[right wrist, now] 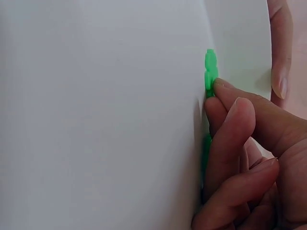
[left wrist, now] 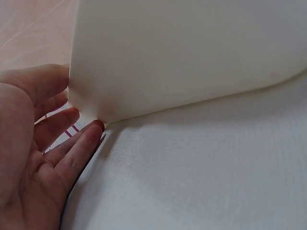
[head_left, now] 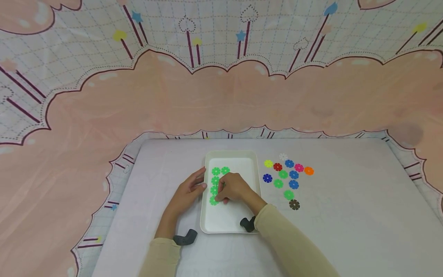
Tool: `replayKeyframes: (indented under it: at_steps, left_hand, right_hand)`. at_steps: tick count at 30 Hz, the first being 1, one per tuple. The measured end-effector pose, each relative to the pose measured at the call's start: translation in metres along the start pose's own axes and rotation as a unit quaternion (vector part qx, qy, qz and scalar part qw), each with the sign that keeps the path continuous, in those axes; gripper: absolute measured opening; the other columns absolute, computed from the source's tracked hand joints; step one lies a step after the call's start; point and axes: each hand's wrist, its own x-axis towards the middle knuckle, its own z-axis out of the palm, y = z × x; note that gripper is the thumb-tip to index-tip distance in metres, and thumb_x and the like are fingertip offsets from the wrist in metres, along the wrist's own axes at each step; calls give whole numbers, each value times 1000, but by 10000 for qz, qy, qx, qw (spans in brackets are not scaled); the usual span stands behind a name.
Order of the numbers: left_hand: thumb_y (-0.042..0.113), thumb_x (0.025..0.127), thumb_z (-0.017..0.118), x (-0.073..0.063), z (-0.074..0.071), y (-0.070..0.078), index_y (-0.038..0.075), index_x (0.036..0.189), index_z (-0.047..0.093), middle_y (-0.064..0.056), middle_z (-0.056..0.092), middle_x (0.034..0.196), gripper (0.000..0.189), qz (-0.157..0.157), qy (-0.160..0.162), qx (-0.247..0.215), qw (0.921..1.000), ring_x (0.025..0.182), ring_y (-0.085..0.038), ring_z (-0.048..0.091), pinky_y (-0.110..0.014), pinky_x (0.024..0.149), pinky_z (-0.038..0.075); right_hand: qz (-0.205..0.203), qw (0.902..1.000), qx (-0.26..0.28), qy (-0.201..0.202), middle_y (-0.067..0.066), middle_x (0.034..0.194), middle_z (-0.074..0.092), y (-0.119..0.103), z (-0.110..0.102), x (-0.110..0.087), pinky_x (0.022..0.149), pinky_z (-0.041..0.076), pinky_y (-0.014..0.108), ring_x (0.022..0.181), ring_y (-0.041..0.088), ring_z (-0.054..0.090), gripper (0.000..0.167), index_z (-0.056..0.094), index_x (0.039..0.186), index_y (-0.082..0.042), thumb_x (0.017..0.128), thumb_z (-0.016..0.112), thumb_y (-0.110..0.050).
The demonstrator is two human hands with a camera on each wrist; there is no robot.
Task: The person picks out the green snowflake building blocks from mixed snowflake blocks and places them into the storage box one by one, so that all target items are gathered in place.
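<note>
A white tray (head_left: 238, 215) lies on the table, with several green snowflake discs (head_left: 216, 171) lined up along its left side and one more beside the top one. My right hand (head_left: 235, 187) is over the tray, thumb and forefinger pinching the lowest green disc (head_left: 213, 200) of that line. In the right wrist view, the green disc (right wrist: 210, 67) stands out past the fingertips near the tray wall, and the other fingers are curled. My left hand (head_left: 185, 195) rests against the tray's left edge. Seen from the left wrist, its fingertips (left wrist: 96, 125) touch the tray's outer wall (left wrist: 182, 62).
Right of the tray lie loose discs: blue ones (head_left: 293, 184), green ones (head_left: 278, 183), a red disc (head_left: 277, 167), a yellow disc (head_left: 268, 164), a pink disc (head_left: 299, 167), an orange disc (head_left: 309, 171), a white disc (head_left: 283, 156) and a brown disc (head_left: 294, 204).
</note>
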Motion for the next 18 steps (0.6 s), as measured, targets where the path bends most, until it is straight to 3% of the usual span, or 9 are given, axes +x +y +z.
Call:
replayKeyframes:
  at_steps: [11, 18]
  left_hand:
    - [34, 99, 68, 1, 0, -2, 30, 154, 45, -6, 52, 153, 60, 62, -3, -54, 10000, 137, -29, 57, -44, 109, 53]
    - [32, 99, 68, 2, -1, -3, 29, 155, 45, -7, 52, 154, 60, 121, -19, -6, 9999, 138, -31, 55, -45, 110, 53]
  right_hand:
    - [-45, 10000, 82, -14, -2, 56, 66, 2, -1, 1, 61, 46, 24, 54, 13, 64, 21, 69, 72, -18, 78, 89, -20]
    - [-236, 9994, 188, 138, -2, 59, 67, -8, -20, -7, 54, 42, 25, 57, 19, 67, 21, 69, 72, -17, 79, 88, -23]
